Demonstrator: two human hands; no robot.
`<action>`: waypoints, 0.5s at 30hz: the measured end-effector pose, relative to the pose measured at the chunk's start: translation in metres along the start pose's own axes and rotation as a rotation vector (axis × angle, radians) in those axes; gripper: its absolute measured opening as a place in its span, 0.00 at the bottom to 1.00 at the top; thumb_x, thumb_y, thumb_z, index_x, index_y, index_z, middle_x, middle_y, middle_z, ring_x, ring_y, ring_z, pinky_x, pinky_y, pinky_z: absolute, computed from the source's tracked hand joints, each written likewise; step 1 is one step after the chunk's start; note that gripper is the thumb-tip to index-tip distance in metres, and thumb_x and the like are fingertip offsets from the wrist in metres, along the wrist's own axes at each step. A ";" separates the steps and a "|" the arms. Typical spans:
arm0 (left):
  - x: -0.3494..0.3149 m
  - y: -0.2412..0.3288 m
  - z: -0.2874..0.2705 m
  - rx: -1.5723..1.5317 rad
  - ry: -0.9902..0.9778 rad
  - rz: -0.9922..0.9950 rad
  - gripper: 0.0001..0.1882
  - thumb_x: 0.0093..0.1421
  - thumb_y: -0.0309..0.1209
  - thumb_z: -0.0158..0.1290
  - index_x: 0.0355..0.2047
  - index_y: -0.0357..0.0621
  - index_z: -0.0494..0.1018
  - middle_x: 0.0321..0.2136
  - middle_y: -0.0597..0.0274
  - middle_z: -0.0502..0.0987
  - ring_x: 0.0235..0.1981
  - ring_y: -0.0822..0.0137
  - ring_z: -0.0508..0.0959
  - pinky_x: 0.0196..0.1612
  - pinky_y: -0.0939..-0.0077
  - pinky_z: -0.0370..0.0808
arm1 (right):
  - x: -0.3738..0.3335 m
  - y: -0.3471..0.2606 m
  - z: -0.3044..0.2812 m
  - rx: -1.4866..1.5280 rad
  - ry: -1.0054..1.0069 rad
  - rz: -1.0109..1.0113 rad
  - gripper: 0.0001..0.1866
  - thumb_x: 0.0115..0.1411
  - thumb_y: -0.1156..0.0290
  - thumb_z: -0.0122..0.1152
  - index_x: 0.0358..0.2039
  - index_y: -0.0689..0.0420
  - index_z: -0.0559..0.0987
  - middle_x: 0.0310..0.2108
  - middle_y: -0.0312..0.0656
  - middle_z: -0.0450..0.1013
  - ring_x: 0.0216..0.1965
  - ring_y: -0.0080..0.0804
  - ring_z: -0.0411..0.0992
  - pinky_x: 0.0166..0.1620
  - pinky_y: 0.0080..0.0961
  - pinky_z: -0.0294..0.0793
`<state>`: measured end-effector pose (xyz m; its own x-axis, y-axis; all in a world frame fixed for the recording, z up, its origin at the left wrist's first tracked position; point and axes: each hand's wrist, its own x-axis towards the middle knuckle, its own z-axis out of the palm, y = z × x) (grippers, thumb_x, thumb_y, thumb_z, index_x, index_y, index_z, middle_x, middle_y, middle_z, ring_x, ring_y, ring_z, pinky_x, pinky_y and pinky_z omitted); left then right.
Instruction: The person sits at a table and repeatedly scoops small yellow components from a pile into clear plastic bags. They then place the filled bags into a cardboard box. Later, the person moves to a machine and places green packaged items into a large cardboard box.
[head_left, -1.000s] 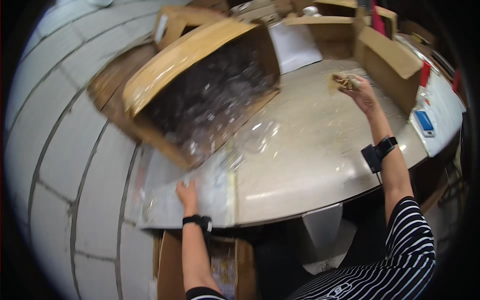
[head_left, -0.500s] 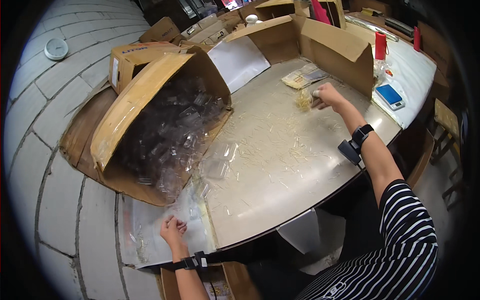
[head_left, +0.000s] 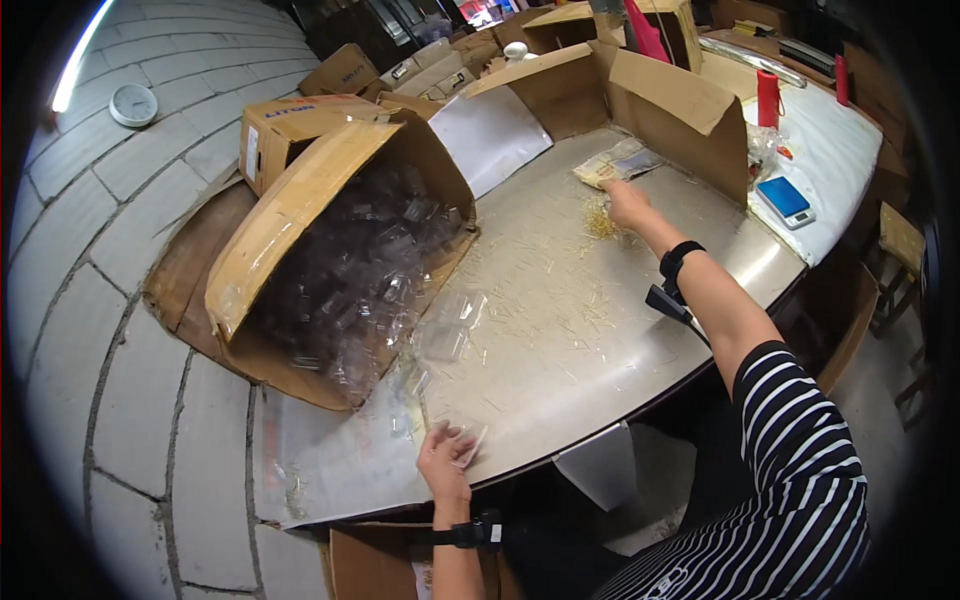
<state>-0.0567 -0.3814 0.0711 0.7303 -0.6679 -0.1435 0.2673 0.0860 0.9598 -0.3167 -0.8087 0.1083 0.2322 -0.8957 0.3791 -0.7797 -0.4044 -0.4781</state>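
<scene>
Near the table's front edge my left hand (head_left: pixel 445 464) has its fingers curled around a small clear plastic box (head_left: pixel 472 446), which shows beside the fingertips. My right hand (head_left: pixel 628 206) is stretched out at the far side of the table, its back toward me. It is over the edge of a heap of thin gold-coloured pins (head_left: pixel 600 222), close to a flat printed plastic bag (head_left: pixel 617 162). Its fingers are mostly hidden, so I cannot tell whether they grip anything. Several clear plastic boxes (head_left: pixel 450 325) rest on the table between my hands.
A tipped cardboard box (head_left: pixel 300 235) full of clear plastic boxes stands at the left. Loose pins lie scattered over the metal tabletop (head_left: pixel 540 390). Cardboard flaps (head_left: pixel 680 95) wall the back. A small blue-topped scale (head_left: pixel 786 200) and a red bottle (head_left: pixel 767 98) stand at the right.
My left hand has moved right from beside the tipped cardboard box and now holds a clear plastic box. My right hand has shifted left across the pin heap, and its wrist has turned.
</scene>
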 end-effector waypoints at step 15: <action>-0.003 -0.020 0.003 0.198 -0.013 0.157 0.11 0.56 0.22 0.44 0.39 0.29 0.68 0.29 0.52 0.74 0.25 0.65 0.77 0.25 0.79 0.76 | -0.014 0.006 -0.051 0.600 -0.125 0.166 0.01 0.48 0.82 0.58 0.23 0.66 0.75 0.18 0.44 0.73 0.16 0.27 0.72 0.16 0.22 0.68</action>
<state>-0.0666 -0.3833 0.0537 0.7444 -0.6676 0.0129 0.0219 0.0436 0.9988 -0.3543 -0.7893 0.1410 0.2310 -0.9554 0.1840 -0.3576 -0.2593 -0.8972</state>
